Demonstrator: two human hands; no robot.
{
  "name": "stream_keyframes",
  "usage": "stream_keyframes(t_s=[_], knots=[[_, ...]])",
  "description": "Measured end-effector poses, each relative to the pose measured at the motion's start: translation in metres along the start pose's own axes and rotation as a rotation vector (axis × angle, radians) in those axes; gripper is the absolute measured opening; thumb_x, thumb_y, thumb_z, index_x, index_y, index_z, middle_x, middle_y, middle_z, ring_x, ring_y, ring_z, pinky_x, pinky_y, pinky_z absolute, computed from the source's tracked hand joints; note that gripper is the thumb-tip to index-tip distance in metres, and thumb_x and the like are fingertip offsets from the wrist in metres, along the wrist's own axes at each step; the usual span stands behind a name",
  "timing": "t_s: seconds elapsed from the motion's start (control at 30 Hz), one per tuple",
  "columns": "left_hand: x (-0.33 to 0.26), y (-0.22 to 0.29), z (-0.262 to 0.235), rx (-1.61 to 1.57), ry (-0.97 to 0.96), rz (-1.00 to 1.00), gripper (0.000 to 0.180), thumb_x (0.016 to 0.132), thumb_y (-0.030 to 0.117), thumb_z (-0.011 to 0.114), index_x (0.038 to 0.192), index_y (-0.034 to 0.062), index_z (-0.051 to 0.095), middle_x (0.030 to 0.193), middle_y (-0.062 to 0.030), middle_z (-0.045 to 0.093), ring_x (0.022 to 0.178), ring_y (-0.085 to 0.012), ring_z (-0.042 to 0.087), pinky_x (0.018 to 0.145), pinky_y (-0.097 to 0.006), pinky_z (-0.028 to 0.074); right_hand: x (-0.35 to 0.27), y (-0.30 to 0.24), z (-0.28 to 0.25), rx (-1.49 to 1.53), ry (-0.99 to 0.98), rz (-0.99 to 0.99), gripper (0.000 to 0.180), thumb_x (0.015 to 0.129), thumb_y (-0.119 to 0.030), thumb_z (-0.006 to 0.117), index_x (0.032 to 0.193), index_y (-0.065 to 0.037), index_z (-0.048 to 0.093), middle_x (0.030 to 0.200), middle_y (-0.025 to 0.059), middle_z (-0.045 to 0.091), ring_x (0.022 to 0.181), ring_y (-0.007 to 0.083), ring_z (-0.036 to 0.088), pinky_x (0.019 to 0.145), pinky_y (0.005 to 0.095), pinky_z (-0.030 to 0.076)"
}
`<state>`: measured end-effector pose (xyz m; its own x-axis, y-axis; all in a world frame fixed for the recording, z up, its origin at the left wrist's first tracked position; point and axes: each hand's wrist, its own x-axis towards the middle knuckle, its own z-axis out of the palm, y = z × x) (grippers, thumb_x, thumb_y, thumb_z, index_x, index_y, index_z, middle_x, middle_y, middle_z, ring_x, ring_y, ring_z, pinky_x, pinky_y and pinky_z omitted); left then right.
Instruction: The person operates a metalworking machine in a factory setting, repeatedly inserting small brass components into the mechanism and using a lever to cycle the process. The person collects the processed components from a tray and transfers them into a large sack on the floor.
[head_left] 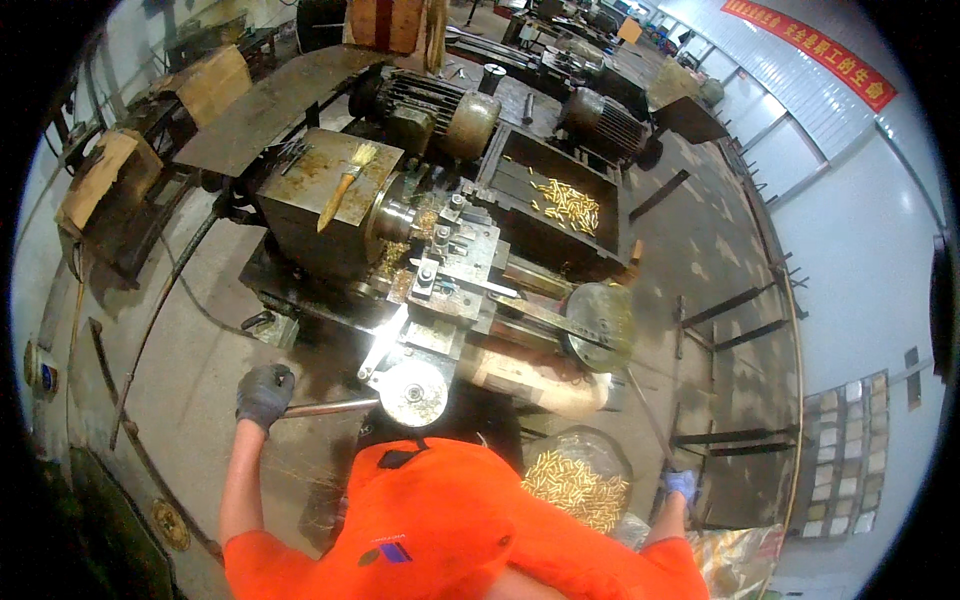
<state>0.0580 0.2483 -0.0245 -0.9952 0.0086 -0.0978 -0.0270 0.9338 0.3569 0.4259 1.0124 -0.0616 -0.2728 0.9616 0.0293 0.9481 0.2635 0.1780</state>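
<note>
My left hand (265,394), in a dark grey glove, is closed around the outer end of a metal lever (330,407). That lever runs to the round handwheel (412,392) at the front of a small lathe. Far to the right, my right hand (680,486) in a pale blue-grey glove is closed on the lower end of a long thin rod (648,415), its fingers partly hidden. The rod slants up toward a round greenish plate (600,328). Between my hands lies the lathe's tool slide (455,262), facing the chuck (395,217) with shavings around it.
A wooden-handled brush (346,188) rests on the headstock (300,185). Small brass pieces (570,207) lie in a dark metal tray (515,205) behind the slide. More brass pieces (578,488) fill a round container (622,462) beside my body. Motors (425,105) stand behind; metal bars (735,437) jut at right.
</note>
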Motion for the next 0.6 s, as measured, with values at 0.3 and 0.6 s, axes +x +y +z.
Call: stream_keyframes(t_s=[0.3, 0.6], knots=[[0.002, -0.005, 0.003, -0.028, -0.025, -0.001, 0.028, 0.075, 0.032, 0.057, 0.087, 0.0099, 0.069, 0.089, -0.0153, 0.065, 0.083, -0.0343, 0.061, 0.073, -0.042, 0.048, -0.01, -0.001, -0.005, -0.045, -0.038, 0.036, 0.04, 0.069, -0.038, 0.063, 0.088, -0.003, 0.067, 0.093, 0.021, 0.064, 0.091, 0.0365, 0.062, 0.077, 0.0417, 0.05], [0.001, -0.004, 0.001, -0.023, -0.014, 0.024, 0.028, 0.077, 0.032, 0.056, 0.086, 0.0087, 0.069, 0.088, -0.016, 0.064, 0.082, -0.0352, 0.06, 0.072, -0.043, 0.048, -0.039, -0.018, -0.028, -0.031, -0.048, 0.076, 0.042, 0.069, -0.039, 0.062, 0.088, -0.002, 0.067, 0.094, 0.0219, 0.064, 0.091, 0.0371, 0.062, 0.078, 0.0419, 0.049]])
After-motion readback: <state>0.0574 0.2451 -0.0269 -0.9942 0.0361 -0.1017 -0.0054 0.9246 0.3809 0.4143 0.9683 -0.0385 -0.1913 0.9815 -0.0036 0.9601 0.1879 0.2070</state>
